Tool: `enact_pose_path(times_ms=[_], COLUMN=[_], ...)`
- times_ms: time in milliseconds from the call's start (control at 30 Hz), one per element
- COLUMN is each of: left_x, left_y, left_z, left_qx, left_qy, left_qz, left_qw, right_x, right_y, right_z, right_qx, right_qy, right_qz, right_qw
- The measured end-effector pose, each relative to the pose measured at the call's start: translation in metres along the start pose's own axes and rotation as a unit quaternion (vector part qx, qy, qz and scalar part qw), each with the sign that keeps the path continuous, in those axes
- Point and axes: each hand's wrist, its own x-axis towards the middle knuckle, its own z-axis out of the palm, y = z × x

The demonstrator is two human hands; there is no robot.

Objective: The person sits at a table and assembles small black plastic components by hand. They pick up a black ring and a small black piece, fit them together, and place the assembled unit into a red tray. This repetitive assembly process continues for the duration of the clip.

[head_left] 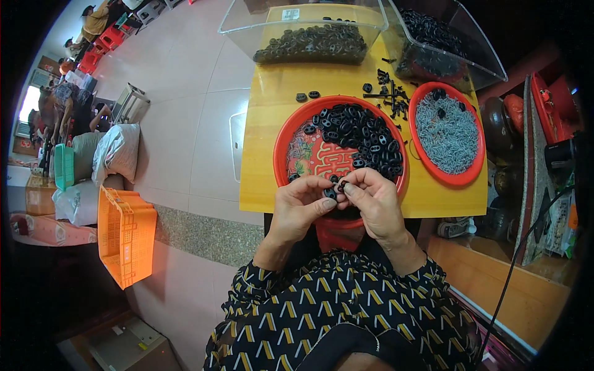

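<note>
Black oval piece (330, 193) with holes sits between the thumb and fingers of the left hand (296, 207), which pinches it over the six o'clock side of a large red tray (279, 139). Beside it, nearly touching, the right hand (377, 207) pinches a small dark part (342, 186) between thumb and fingertips, its exact shape too small to make out. Taking that tray as a dial, a heap of similar pieces (371, 133) spreads from about eleven o'clock round to five, while the printed base shows bare toward nine. The tray rests on a yellow table (257, 179); two loose pieces (307, 96) lie on the tabletop just outside the rim at eleven o'clock, and scattered dark fasteners (393, 99) lie at one. A smaller red tray (456, 180), between two and three o'clock, holds silvery screws (448, 139) with a few black pieces among them. At twelve stands a clear bin (303, 20) partly filled with dark pieces, and between one and two another clear tub (492, 62) holds more dark parts. Well apart, between eight and nine o'clock, an orange crate (127, 232) stands on the floor
</note>
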Motion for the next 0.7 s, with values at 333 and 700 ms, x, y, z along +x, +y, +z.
enact_pose_path(times_ms=[333,700], left_x=[-0.001,0.004], left_y=[0.001,-0.003], left_z=[0.013,0.01], left_qx=[0.295,0.297], left_qy=[0.06,0.046], left_qz=[0.163,0.132], left_qw=[0.939,0.945], right_x=[-0.005,-0.003], right_y=[0.0,-0.001], right_z=[0.0,-0.001], right_qx=[0.01,-0.011], right_qy=[-0.002,0.014], right_qz=[0.008,-0.032], right_qw=[1.0,0.999])
